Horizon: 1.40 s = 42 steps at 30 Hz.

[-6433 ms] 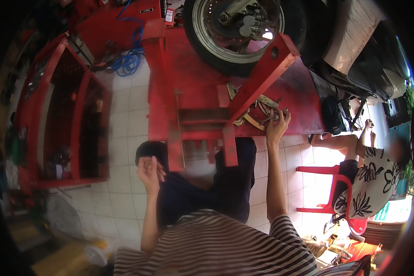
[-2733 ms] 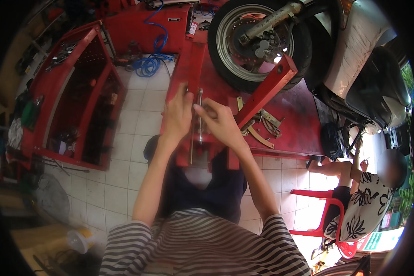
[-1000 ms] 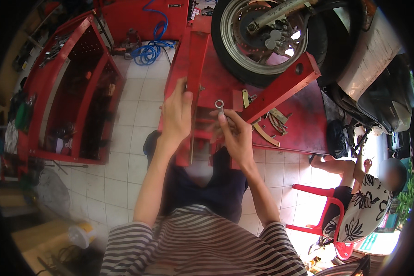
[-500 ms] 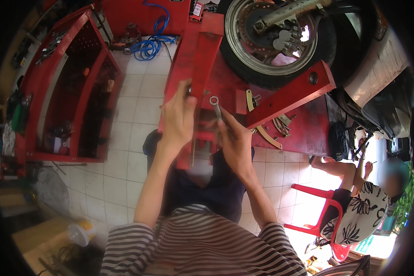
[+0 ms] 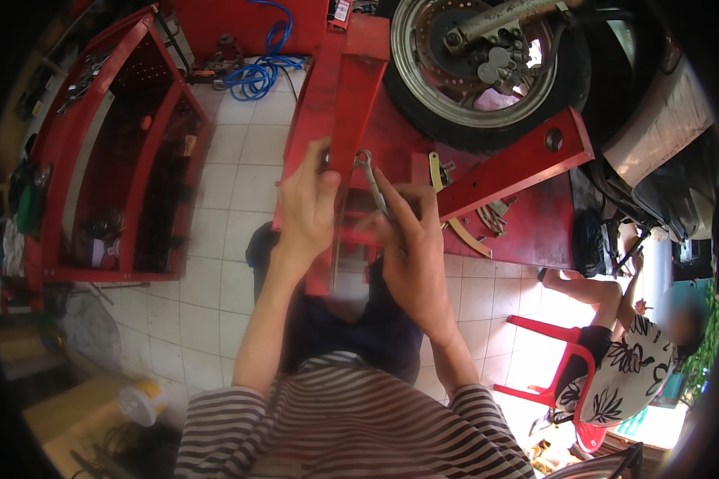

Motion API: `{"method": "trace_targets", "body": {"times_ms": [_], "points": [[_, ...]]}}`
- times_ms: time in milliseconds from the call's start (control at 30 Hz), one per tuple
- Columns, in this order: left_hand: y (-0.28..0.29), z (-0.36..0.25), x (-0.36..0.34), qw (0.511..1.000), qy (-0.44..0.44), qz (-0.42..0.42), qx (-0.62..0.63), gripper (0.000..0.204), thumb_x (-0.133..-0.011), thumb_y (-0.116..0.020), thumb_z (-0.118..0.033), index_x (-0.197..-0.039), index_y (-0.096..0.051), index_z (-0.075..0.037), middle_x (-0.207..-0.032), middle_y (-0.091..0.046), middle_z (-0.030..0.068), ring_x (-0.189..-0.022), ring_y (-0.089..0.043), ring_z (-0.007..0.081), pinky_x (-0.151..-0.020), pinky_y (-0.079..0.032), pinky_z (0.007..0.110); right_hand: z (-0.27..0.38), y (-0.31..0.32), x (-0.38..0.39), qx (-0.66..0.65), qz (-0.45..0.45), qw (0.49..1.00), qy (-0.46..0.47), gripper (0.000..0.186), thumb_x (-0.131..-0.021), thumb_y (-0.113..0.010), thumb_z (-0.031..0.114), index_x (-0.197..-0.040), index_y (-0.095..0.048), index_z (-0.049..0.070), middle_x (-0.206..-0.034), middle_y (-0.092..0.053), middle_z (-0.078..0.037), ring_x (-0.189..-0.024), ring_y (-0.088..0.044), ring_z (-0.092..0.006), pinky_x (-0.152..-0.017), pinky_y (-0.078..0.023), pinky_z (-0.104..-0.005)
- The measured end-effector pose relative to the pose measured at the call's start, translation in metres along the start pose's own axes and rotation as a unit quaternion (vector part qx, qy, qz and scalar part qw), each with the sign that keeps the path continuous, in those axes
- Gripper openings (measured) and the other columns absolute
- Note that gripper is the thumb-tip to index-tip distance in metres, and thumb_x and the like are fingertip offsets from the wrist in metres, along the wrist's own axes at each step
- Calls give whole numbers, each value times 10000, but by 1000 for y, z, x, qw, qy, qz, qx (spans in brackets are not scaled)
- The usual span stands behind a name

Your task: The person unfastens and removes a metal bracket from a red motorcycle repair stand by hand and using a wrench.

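My right hand (image 5: 418, 259) grips a combination wrench (image 5: 373, 183), its index finger stretched along the shaft. The wrench's ring end is at the right face of an upright red metal beam (image 5: 355, 100), where a bolt end stuck out a moment ago; whether the ring fully encloses it I cannot tell. On the beam's left face, my left hand (image 5: 307, 203) has its fingers and thumb closed around a small dark piece, partly hidden by the fingers. Right of the wrench, a slanted red metal arm (image 5: 519, 164) rises from the red bench (image 5: 535, 231).
Curved brass-coloured strips (image 5: 469, 238) and small metal parts lie on the bench below a motorcycle wheel (image 5: 407, 96). A red tool cabinet (image 5: 128, 160) stands left, near a coiled blue hose (image 5: 252, 84). A person (image 5: 615, 367) sits on a red chair (image 5: 535, 327) at right.
My right hand has brought the wrench's ring end left and up against the beam's right face. My left hand has stayed in place.
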<state>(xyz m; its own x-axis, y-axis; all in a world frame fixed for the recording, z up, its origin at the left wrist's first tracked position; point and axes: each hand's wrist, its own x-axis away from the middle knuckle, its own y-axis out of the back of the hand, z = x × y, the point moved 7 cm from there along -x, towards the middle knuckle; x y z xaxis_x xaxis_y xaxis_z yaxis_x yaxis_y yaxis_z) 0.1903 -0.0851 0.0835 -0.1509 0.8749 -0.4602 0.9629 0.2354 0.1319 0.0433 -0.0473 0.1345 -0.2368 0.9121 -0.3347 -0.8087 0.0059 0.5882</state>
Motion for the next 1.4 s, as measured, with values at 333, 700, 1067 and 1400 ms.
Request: {"method": "trace_targets", "body": {"times_ms": [333,700,1067,1400], "points": [[10,1,3,999,-11,-20,-28,604,-1028,-355,-521,-1267,-528,6,-975,-673,236,-916,-671,425,-764,-503,418,26,-4,18,-70,-38,996,29,343,-884,-580,-69,-1203,-630,44,-1088,-615,-167,-897,-676,-223,-765,-549,-342],[8,-8,5,1000,-3,-12,-11,531,-1032,-366,-463,-1256,-539,-14,-988,-678,230,-917,-660,442,-770,-494,444,29,-16,31,-52,22,992,112,540,-831,-627,-62,-1348,-515,45,-1410,-425,-230,-1103,-588,-330,-914,-509,-366],[5,-8,6,999,-15,-30,1,569,-1035,-334,-506,-1240,-544,-18,-947,-672,214,-869,-651,420,-746,-477,443,31,-28,35,50,-13,994,101,417,-914,-464,-92,-1324,-465,-15,-1303,-431,-263,-1130,-571,-433,-856,-559,-453],[9,-8,6,997,-25,-39,-54,519,-1038,-330,-484,-1221,-549,-51,-913,-692,170,-838,-666,397,-726,-477,449,44,-23,27,34,16,982,186,233,-890,-607,52,-1108,-538,5,-1055,-507,-145,-789,-618,-317,-684,-543,-425]]}}
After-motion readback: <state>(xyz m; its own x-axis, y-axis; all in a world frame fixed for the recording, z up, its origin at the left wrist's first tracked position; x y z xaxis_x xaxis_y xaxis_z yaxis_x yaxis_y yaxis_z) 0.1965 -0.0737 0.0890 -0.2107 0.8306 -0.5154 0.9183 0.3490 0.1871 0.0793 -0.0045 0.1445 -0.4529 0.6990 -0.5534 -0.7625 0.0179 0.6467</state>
